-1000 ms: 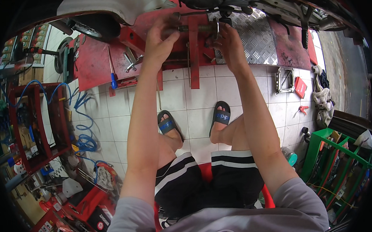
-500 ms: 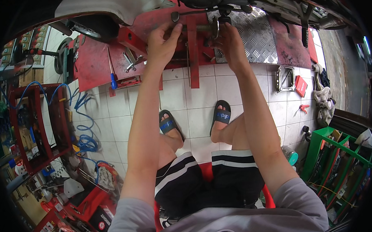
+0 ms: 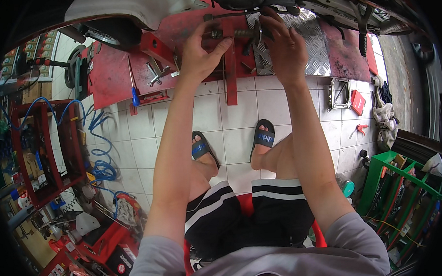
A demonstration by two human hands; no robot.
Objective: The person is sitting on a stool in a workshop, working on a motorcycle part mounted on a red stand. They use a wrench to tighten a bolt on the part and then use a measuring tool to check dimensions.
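Note:
A horizontal threaded rod [image 3: 244, 32] crosses a red steel upright [image 3: 231, 83] beneath a raised motorbike [image 3: 112, 17]. My left hand [image 3: 202, 55] is curled at the rod's left end, its thumb against the rod beside the upright. At the right end, near a round metal washer [image 3: 258, 30], my right hand [image 3: 286, 51] has its fingers bent over the rod's end fitting; the fingertips are partly hidden. Left of them, a blue-handled screwdriver [image 3: 135, 95] and some wrenches [image 3: 154, 77] lie on the red platform [image 3: 110, 83].
A tread plate [image 3: 316, 50] lies at right on the platform. A metal bracket [image 3: 337, 98] and red box [image 3: 357, 102] sit on the tiled floor. A red frame [image 3: 50, 180] with a blue coiled hose [image 3: 104, 168] stands at left, a green rack [image 3: 394, 160] at lower right.
My left hand has shifted right along the rod, thumb now near the upright. My right hand has moved slightly rightward, fingers reaching higher over the rod's end.

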